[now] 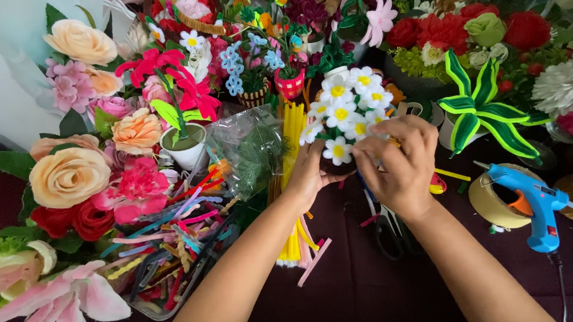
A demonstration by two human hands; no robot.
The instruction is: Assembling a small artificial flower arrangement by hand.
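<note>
Daisy bunch (pixel 348 107) is standing upright betw. both hands, stems running vertically. L hand (pixel 310 173) is gripping its base from below-left; R hand (pixel 399 164) is pinching at its right side, equally near.

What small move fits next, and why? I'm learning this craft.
Probably ease the right hand aside to check the daisies: its fingers cover the bunch's lower right, while the left hand steadies it from below.

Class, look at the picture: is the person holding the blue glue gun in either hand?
No. The blue glue gun lies on the table to the right, while the left hand and right hand both work at the bunch of white daisies.
</note>
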